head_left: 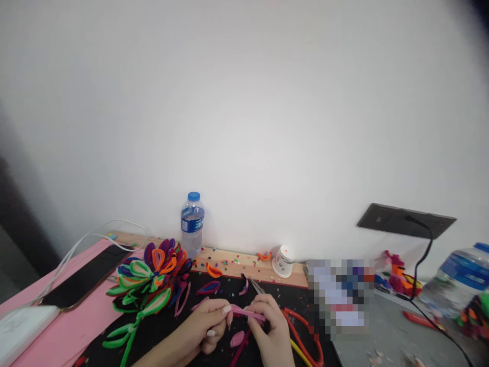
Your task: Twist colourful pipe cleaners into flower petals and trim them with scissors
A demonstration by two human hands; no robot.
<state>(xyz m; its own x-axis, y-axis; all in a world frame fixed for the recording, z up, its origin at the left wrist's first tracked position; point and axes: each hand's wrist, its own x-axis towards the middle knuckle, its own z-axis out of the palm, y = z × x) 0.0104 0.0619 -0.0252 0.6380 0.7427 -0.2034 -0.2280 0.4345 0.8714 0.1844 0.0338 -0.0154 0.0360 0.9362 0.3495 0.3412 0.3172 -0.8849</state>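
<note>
A black phone [87, 275] is seen on pink paper [100, 303]. Right of it, a multicoloured pipe-cleaner flower [150, 275] is laid near the bottle [192, 224]. Pink strips [244, 311] are held above the black mat between both hands, pinched by the fingers of the left hand [209, 323] and the right hand [268, 326].
</note>
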